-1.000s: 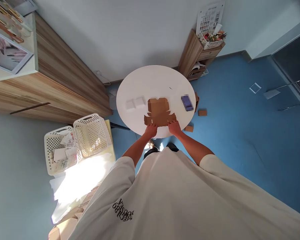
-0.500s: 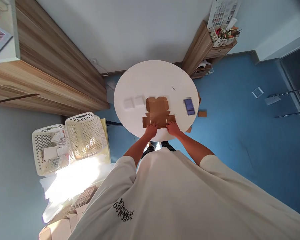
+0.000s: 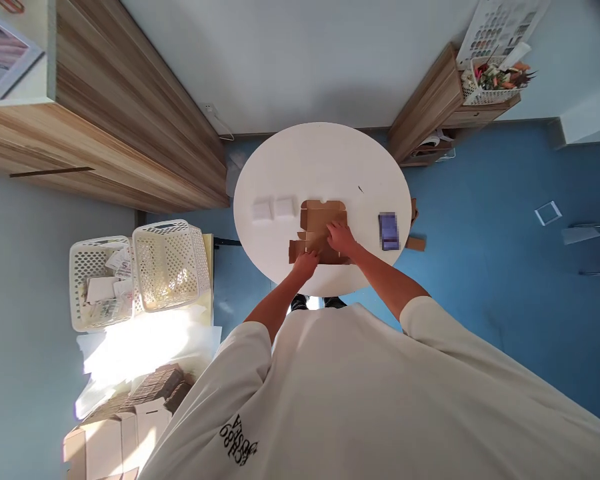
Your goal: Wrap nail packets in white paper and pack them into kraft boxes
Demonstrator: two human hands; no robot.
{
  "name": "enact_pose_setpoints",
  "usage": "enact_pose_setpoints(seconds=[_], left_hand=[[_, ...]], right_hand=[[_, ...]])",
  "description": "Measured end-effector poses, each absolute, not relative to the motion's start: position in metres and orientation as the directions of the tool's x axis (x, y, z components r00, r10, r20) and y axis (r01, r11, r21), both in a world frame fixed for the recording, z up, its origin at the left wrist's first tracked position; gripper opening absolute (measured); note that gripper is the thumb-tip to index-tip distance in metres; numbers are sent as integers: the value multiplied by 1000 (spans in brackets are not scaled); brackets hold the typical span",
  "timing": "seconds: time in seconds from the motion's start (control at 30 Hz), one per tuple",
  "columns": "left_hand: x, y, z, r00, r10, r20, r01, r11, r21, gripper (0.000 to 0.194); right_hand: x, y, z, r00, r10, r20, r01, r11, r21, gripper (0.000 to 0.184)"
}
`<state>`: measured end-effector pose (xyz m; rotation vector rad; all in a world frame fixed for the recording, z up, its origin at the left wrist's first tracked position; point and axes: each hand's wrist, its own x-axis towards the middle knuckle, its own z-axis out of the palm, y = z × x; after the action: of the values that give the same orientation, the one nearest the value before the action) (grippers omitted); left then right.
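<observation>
Kraft mailer-box blank (image 3: 316,220) flat on round white counter (image 3: 320,157), long axis pointing away from us. Our left hand (image 3: 305,265) on near flap (image 3: 297,251), right hand (image 3: 341,239) on centre panel (image 3: 325,223); grip closure unclear.

Black print (image 3: 239,437) on white T-shirt (image 3: 330,393), upside down, warped, only partly legible, "80" likely; wall chart (image 3: 503,27) lettering too small to read.

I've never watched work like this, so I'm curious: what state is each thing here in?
Brown cardboard box blank: partly folded, lying on a round white table.
Left hand: on its near edge.
Right hand: on its middle.
Two white square pads: lying side by side.
Blurred purple rectangular object: lying flat.
White lattice plastic basket: holding papers.
</observation>
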<state>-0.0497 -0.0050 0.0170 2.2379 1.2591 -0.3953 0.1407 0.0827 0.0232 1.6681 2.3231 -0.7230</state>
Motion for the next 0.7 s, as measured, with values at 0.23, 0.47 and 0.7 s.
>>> enact_pose_setpoints(seconds=[0.23, 0.47, 0.7], left_hand=[[-48, -6, 21, 496, 702, -511, 868, -382, 317, 32], [-47, -5, 15, 498, 736, -458, 864, -375, 336, 35], [-43, -7, 5, 477, 753, -454, 877, -371, 306, 41]], right_hand=[[140, 129, -1, -328, 796, -509, 942, 233, -242, 78], [142, 126, -3, -344, 797, -496, 935, 242, -258, 77], [143, 125, 10, -352, 776, -524, 934, 251, -256, 71]])
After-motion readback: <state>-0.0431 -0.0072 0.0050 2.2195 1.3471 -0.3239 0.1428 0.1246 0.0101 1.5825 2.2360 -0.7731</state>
